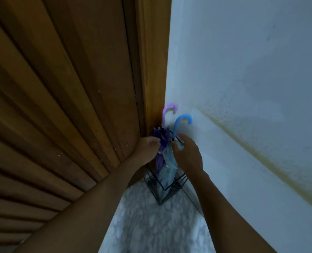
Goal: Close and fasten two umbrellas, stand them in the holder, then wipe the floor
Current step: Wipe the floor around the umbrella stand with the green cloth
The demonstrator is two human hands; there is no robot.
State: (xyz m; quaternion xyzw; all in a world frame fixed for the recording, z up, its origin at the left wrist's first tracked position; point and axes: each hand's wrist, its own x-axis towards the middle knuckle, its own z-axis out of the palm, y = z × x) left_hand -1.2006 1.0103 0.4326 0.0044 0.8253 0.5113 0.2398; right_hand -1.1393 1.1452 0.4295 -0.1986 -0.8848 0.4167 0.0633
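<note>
On the left stands a wooden door (pixel 60 106), brown, its face cut in long parallel ridges, with a smooth frame post (pixel 153 70) at its edge. Just below that post the left hand (pixel 147 147) has its fingertips gathered on the folded cloth of the purple umbrella (pixel 160 161), pinching the pleats near the rib tips. Its lilac crook handle (pixel 168 109) rises glossy and hooked against the corner. Touching it on the right is the light blue umbrella (pixel 168 168), thin translucent-looking fabric in soft folds, with a brighter blue crook handle (pixel 181 121). The right hand (pixel 188 157) curls round its top, just under the shaft. Both umbrellas stand tip-down in the umbrella holder (pixel 152 183), a black square wire frame with speckled lower panels, set in the corner on the mottled grey-white floor (pixel 147 227). The step looks like settling the pair. It would go best to keep the cloth bunched tight, let each tip find the base, lean the handles to the wall, then let go gently, for the light frame may tip. Whether the straps are fastened cannot be told. The pale wall (pixel 251 61) on the right is matt, with a yellowish speckled band (pixel 242 139).
</note>
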